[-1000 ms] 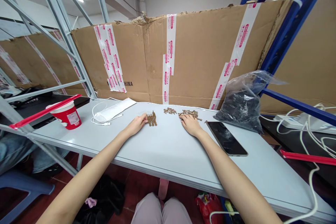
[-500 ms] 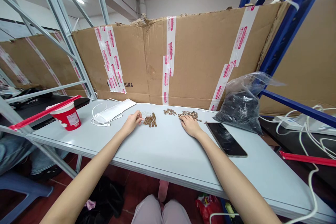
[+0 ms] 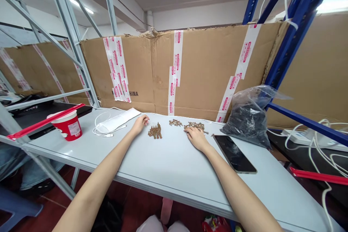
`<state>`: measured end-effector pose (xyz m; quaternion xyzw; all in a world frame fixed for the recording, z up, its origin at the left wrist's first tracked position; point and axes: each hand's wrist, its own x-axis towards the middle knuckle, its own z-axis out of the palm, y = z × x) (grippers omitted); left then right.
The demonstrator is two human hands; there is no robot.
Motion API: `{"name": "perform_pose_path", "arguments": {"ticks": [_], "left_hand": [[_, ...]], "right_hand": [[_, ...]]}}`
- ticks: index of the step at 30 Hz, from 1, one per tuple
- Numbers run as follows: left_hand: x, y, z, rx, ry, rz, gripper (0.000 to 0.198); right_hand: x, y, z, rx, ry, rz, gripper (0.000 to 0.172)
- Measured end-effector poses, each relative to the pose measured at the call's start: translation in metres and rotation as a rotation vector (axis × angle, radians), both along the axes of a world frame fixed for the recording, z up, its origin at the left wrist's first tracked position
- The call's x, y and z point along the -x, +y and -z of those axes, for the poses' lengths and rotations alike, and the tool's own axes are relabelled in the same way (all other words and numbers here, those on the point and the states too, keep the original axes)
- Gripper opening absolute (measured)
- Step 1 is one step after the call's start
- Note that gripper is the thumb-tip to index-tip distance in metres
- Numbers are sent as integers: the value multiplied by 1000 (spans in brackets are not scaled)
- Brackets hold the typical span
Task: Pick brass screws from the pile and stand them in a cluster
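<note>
Small brass-coloured pieces [image 3: 155, 131] stand grouped in rows on the grey-white table. Just behind and left of them is my left hand [image 3: 140, 124], its fingers curled together; whatever is between the fingertips is too small to make out. Faint clear items [image 3: 152, 122] lie beside those fingertips. My right hand [image 3: 196, 138] rests at the front left edge of a larger loose pile of brass pieces [image 3: 196, 126], fingers spread and fingertips touching the nearest ones. Between the hands, toward the back, lies a smaller loose pile [image 3: 175, 122].
A black phone [image 3: 234, 154] and a clear bag of dark contents [image 3: 246, 117] lie at the right. On the left are a red cup [image 3: 71, 127], a white cable [image 3: 102, 132] and a white packet [image 3: 119, 119]. Cardboard [image 3: 203, 76] walls the table's back.
The view has tilted upward. My left hand has drawn slightly back from the rows of brass pieces, toward the cardboard. My right hand has stayed by the larger pile.
</note>
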<state>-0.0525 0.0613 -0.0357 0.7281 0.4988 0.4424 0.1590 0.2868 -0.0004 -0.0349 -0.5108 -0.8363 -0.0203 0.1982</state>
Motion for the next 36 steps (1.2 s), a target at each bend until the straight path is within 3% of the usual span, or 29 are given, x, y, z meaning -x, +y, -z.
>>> {"name": "perform_pose_path", "arguments": {"ticks": [5,12,21,27,32,36], "left_hand": [[0,3,10,64,23,71,19],[0,0,7,64,21,72,18],[-8,-11,-2,-45,215,4,16],[13,-14,-15,-82,246,-26,16],[42,-15,-15,117,312,9,29],[43,-14,-5,182,324,42,25]], "right_hand": [[-3,12,9,-21,143,-180,30],[-5,21,14,-28,271,-306,33],[-1,14,8,-37,249,-262,27],[0,8,1,-25,203,-212,24],[3,1,-6,-16,120,-137,22],[5,-3,-8,-35,70,-85,21]]}}
